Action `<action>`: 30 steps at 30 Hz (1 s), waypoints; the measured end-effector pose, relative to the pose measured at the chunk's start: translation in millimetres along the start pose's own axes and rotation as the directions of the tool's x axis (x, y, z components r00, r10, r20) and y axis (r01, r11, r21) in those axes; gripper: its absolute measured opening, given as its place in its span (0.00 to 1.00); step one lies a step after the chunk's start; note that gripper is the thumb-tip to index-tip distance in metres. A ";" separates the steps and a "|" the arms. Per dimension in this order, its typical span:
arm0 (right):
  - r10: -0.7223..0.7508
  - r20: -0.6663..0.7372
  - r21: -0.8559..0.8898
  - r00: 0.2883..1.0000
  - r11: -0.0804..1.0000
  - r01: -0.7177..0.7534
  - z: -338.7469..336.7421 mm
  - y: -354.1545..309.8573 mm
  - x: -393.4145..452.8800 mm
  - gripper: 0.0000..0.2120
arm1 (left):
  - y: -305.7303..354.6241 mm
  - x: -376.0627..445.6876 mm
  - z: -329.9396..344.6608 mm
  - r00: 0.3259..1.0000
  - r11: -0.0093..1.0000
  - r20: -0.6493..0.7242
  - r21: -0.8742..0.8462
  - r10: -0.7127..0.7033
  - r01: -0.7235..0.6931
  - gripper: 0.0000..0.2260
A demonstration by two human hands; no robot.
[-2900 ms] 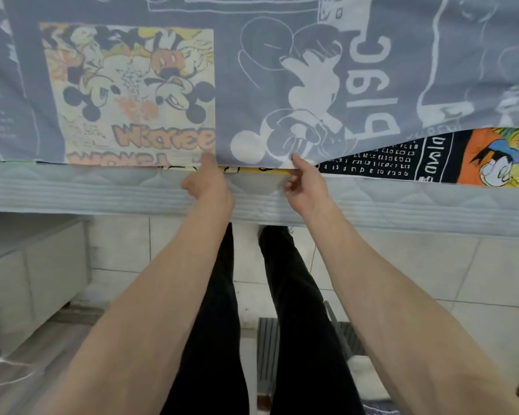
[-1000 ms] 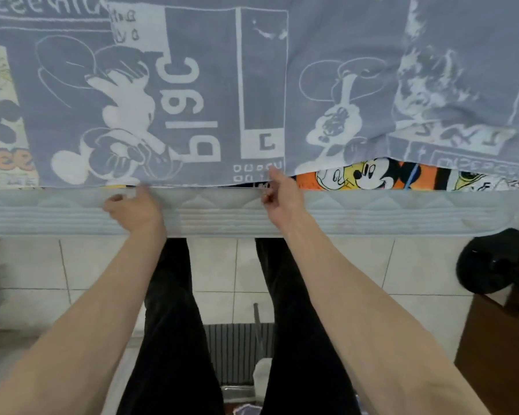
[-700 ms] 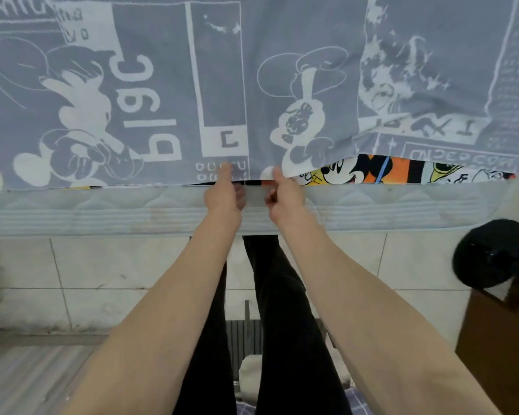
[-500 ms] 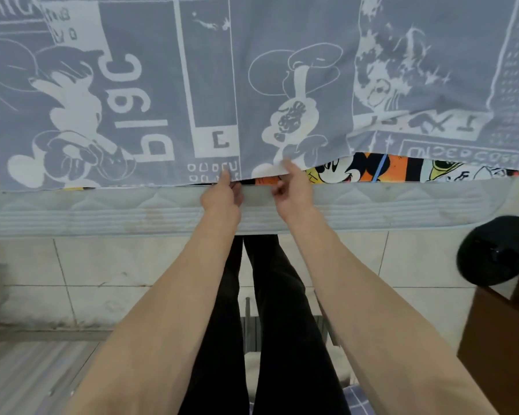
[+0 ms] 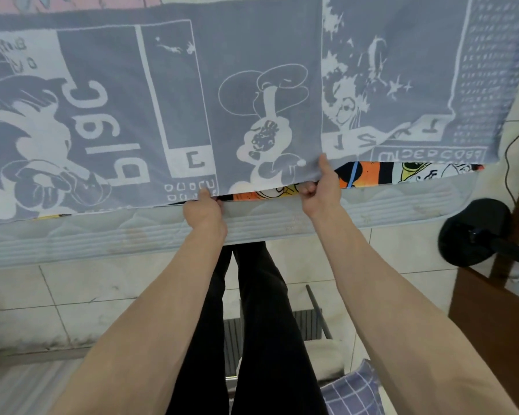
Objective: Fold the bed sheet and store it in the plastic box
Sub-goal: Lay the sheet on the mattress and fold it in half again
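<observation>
Bed sheet (image 5: 252, 85): grey-blue w/ white cartoon prints, orange/black layer under. Mattress (image 5: 102, 235) pale quilted. Trousers (image 5: 261, 324) black. Floor (image 5: 72, 295) white tile.

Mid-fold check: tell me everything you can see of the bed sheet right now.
The bed sheet is thin woven-looking fabric, folded over so its grey-blue reverse with pale cartoon figures and mirrored lettering faces up; the colourful orange and black printed side peeks out beneath at the near edge. It lies spread flat on the quilted mattress. The left hand and right hand pinch its near hem, the right lifting it slightly. The far side runs out of frame.
</observation>
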State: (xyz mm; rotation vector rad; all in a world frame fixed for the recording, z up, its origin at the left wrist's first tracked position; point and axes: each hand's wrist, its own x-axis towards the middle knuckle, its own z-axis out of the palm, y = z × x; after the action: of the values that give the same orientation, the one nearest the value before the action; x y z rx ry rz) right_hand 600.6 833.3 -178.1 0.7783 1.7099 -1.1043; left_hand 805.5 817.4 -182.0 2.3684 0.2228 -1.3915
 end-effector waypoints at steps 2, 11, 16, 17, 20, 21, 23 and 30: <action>-0.013 -0.060 -0.011 0.998 1.000 0.012 -8.3 -7.1 3.3 0.07 | 3.4 2.7 -0.4 1.000 1.000 -0.006 0.025 -0.014 0.014 0.07; 0.008 -0.027 -0.072 1.000 0.997 -0.010 -30.1 -29.5 0.5 0.05 | 0.4 -0.7 7.6 0.999 0.999 -0.049 0.050 -0.002 0.004 0.13; 0.047 0.139 -0.056 0.989 0.998 -0.039 -38.2 -33.1 -3.3 0.07 | -8.1 -13.1 6.8 0.998 0.996 -0.025 -0.065 0.060 -0.062 0.07; 0.047 0.185 -0.020 0.982 0.999 -0.044 -41.5 -34.7 -2.5 0.07 | -12.3 -16.0 4.4 0.993 0.990 -0.039 -0.083 0.114 -0.116 0.06; 0.012 0.265 0.084 0.964 0.996 -0.035 -52.3 -33.4 -2.4 0.15 | -25.1 -22.9 -1.8 0.972 0.963 -0.057 -0.136 0.228 -0.234 0.02; -0.002 0.250 0.099 0.968 0.995 -0.024 -54.0 -31.0 -2.2 0.18 | -28.0 -23.3 -2.8 0.972 0.962 -0.056 -0.141 0.228 -0.233 0.02; -0.025 0.199 0.121 0.980 0.993 0.001 -53.6 -27.0 0.7 0.21 | -30.0 -18.5 -2.4 0.981 0.971 -0.032 -0.140 0.194 -0.196 0.02; -0.064 -0.046 -0.045 0.997 0.997 0.062 -50.3 -19.5 7.8 0.18 | -24.8 3.2 -3.8 0.993 0.992 0.032 -0.051 0.116 -0.115 0.07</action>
State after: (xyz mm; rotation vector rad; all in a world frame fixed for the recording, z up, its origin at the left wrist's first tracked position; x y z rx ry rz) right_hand 563.0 871.9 -170.4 0.7328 1.8033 -1.0960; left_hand 802.0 841.4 -189.2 2.2772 0.1073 -1.3563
